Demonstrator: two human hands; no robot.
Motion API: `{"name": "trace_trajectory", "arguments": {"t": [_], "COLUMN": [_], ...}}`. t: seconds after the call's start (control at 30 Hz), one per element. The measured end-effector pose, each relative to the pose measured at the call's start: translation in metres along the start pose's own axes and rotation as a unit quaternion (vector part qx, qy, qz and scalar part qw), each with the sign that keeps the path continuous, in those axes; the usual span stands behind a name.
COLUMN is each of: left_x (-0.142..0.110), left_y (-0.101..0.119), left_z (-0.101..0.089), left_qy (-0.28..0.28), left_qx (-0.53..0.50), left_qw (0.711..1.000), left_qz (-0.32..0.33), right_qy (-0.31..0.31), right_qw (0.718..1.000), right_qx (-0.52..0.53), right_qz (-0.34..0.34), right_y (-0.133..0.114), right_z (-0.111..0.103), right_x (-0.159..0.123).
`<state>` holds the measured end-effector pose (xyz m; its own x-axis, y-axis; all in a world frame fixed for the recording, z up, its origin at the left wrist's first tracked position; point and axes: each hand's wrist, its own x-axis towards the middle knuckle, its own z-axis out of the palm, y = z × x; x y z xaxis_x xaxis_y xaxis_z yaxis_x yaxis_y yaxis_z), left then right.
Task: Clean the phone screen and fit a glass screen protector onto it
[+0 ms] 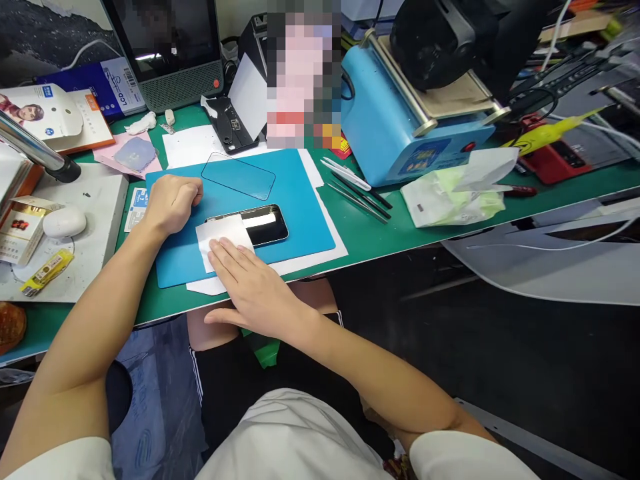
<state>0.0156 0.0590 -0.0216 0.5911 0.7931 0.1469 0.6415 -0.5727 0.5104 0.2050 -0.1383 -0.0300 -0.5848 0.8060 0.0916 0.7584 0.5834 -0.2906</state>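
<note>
On a blue mat (305, 200) lies a phone (267, 225) with a dark, shiny screen. A white wipe (207, 245) covers its left part. My right hand (255, 287) rests flat on the wipe's near side, fingers stretched out and thumb apart. Left of the phone, my left hand (173, 202) is closed with its fingers curled on the mat; whatever may be inside it is hidden. Behind the phone sits a thin, clear screen glass (239, 176) with a black border.
Tweezers (357, 202) lie right of the mat. Beyond them are a wipe packet (453, 197) and a blue machine (395, 127). An opened phone shell (233, 127) and a monitor (170, 47) stand behind. At left, a grey plate (103, 220) holds a white case (65, 222).
</note>
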Motion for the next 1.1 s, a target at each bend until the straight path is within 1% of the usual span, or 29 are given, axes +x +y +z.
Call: {"name": "trace_trajectory", "arguments": {"t": [0.13, 0.3, 0.4, 0.47, 0.53, 0.67, 0.8, 0.9, 1.0, 1.1], "left_x": [0.000, 0.000, 0.001, 0.001, 0.001, 0.000, 0.000, 0.001, 0.002, 0.002], "left_y": [-0.003, -0.003, -0.002, -0.001, 0.000, 0.002, 0.003, 0.004, 0.004, 0.003], "left_z": [0.000, 0.000, 0.000, 0.000, 0.000, 0.000, 0.002, 0.004, 0.005, 0.006], "left_qy": [0.000, -0.002, -0.003, -0.002, 0.001, 0.007, 0.008, 0.013, 0.025, 0.048], "left_qx": [0.000, 0.001, 0.000, 0.000, -0.001, -0.002, -0.001, 0.000, 0.000, -0.008], "left_qw": [1.000, 1.000, 1.000, 1.000, 1.000, 1.000, 1.000, 0.999, 0.999, 0.998], "left_qz": [-0.004, -0.011, -0.013, -0.014, -0.016, -0.022, -0.028, -0.033, -0.036, -0.036], "right_qy": [0.019, 0.030, 0.021, 0.011, 0.003, 0.000, -0.005, -0.010, -0.003, -0.001], "right_qw": [0.999, 0.996, 0.995, 0.996, 0.996, 0.993, 0.991, 0.993, 0.996, 0.998], "right_qx": [0.018, 0.022, 0.017, 0.018, 0.020, 0.025, 0.020, 0.017, 0.011, 0.001], "right_qz": [0.028, 0.079, 0.093, 0.090, 0.091, 0.119, 0.131, 0.118, 0.091, 0.058], "right_y": [0.014, 0.039, 0.053, 0.060, 0.068, 0.081, 0.084, 0.074, 0.057, 0.039], "right_z": [0.003, 0.003, 0.000, -0.003, -0.006, -0.011, -0.013, -0.011, -0.007, -0.004], "right_x": [-0.022, -0.050, -0.057, -0.056, -0.051, -0.033, -0.012, 0.004, 0.021, 0.036]}}
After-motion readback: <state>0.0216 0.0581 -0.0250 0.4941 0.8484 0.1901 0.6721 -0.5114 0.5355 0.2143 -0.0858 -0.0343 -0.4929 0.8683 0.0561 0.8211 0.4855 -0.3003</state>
